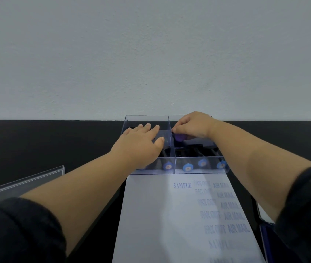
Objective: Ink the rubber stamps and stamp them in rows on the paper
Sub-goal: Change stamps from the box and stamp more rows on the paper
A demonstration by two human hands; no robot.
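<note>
Clear acrylic divided tray (202,168) on the black table (37,145) holds blue-capped rubber stamps (188,167), touching the white stamped paper (151,215). The left hand (141,141) lies flat, fingers straight, over the left compartment. The right hand (194,126) curls round a dark stamp in the right one.

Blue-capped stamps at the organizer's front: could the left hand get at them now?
Probably yes: the left hand lies flat just behind the blue-capped stamps, and the clear organizer looks open-topped, with nothing covering them.

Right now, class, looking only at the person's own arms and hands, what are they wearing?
Both hands, left hand and right hand, are bare: no gloves, rings or watch show. The forearms are bare too. Each arm has a dark, black-looking sleeve pushed up toward the elbow, left sleeve and right sleeve.
</note>
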